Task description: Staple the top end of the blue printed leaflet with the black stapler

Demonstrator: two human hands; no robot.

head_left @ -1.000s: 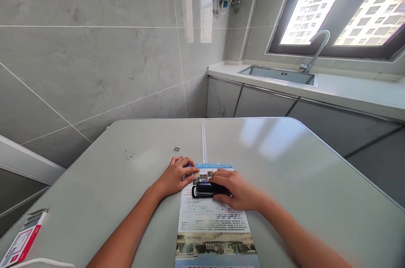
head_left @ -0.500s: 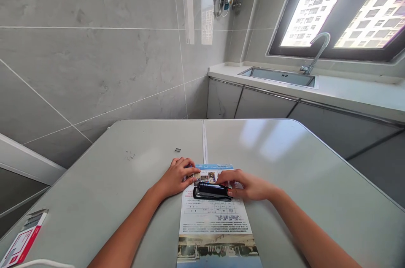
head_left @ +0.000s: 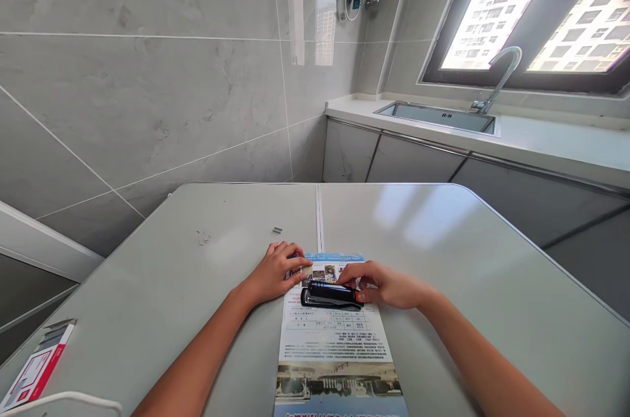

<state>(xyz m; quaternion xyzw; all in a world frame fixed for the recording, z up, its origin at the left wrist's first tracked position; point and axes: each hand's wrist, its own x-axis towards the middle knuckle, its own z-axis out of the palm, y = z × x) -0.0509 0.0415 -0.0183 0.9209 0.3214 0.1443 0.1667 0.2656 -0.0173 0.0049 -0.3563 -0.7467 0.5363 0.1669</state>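
A black stapler (head_left: 329, 296) lies crosswise on a printed leaflet (head_left: 332, 341), over its upper part. My right hand (head_left: 381, 284) is closed on the stapler's right end, thumb at the near side and fingers over the far side. At the leaflet's upper left edge rests my left hand (head_left: 280, 271). Its fingers are stretched out and lie on the paper, close to the stapler's left end. The leaflet carries text, a table, small photos and a wide building picture near its bottom.
The pale table (head_left: 236, 213) has a seam down its middle. Two small staple strips (head_left: 277, 230) lie beyond my left hand, with loose staples (head_left: 203, 238) farther left. A red and white package (head_left: 39, 364) and a white cable (head_left: 73, 396) are at the near left.
The view has tipped slightly downward, so more of the leaflet's near end shows. Both hands and the stapler hold almost the same place on the paper.
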